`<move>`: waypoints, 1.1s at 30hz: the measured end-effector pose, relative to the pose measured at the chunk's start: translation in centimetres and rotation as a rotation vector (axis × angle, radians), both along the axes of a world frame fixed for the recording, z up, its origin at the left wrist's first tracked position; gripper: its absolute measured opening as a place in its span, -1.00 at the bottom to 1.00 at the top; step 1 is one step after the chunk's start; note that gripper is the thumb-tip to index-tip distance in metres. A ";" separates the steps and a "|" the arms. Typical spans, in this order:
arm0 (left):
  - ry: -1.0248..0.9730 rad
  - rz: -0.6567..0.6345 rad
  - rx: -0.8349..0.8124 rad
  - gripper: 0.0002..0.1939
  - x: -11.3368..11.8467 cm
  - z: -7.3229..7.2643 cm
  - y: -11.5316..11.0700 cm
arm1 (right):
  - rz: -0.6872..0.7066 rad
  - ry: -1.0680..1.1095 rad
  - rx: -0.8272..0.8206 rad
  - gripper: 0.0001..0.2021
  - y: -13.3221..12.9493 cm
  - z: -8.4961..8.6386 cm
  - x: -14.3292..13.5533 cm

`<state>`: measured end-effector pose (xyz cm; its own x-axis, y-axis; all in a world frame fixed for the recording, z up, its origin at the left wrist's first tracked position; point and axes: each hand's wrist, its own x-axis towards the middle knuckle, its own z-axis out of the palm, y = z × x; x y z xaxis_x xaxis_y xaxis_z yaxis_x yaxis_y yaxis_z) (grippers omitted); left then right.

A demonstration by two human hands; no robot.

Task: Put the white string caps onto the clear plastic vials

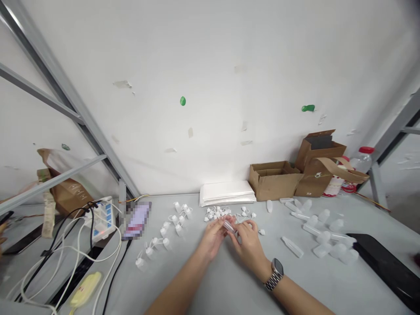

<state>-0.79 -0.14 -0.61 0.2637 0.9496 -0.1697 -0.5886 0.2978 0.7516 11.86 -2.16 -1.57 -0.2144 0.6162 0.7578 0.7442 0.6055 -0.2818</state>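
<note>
Both hands meet over the grey table [210, 293], near its middle. My left hand [213, 236] is closed round a small translucent bottle [229, 226], which lies tilted between the hands. My right hand [247, 238], with a watch on its wrist, has its fingers closed at the bottle's right end; whether they also hold a small part is hidden. Just behind the hands lies a pile of small white caps [216, 213]. Capped bottles [164, 229] stand in a loose group on the left. Several uncapped translucent bottles [323, 236] lie or stand on the right.
White sheets [226, 193] and an open cardboard box [275, 186] sit against the wall. A brown bag [313, 177] and a red-capped jar [362, 162] are at the back right. A black case [383, 267] lies at right. Phone [137, 221], cables and power strip [102, 221] occupy the left.
</note>
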 end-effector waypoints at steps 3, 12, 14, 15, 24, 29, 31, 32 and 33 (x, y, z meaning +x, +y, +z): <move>-0.021 -0.015 -0.041 -0.75 0.0 -0.1 -0.1 | -0.020 -0.013 0.016 -0.83 0.0 0.1 0.0; -0.002 -0.017 -0.070 -0.72 0.0 0.1 0.0 | -0.025 -0.037 0.012 -0.84 0.1 -0.1 -0.2; 0.002 -0.018 -0.059 -0.71 0.0 0.0 0.0 | -0.020 -0.022 -0.009 -0.84 0.0 -0.2 -0.2; 0.005 -0.023 -0.051 -0.70 0.0 0.0 0.0 | -0.015 -0.008 -0.027 -0.84 -0.1 -0.2 -0.2; 0.145 -0.077 -0.001 -0.60 -0.6 0.6 0.5 | 0.181 0.529 -0.669 -0.72 0.9 -0.3 -0.1; 0.104 -0.026 0.047 -0.65 -0.5 0.4 0.6 | 0.413 0.869 -0.970 -0.63 1.3 0.2 -0.3; 0.110 -0.018 0.059 -0.69 -0.3 0.3 0.5 | 0.496 0.956 -1.023 -0.64 1.1 0.3 -0.4; 0.112 -0.023 0.059 -0.70 -0.3 0.4 0.4 | 0.545 1.008 -1.046 -0.65 1.0 0.4 -0.5; 0.109 -0.033 0.055 -0.70 -0.2 0.4 0.4 | 0.599 1.062 -1.075 -0.66 0.9 0.4 -0.5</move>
<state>-0.99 0.21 -0.21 0.2778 0.9493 -0.1471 -0.4933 0.2723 0.8261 11.37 -1.29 -1.18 -0.2948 0.9555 0.0119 -0.3074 -0.0830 -0.9479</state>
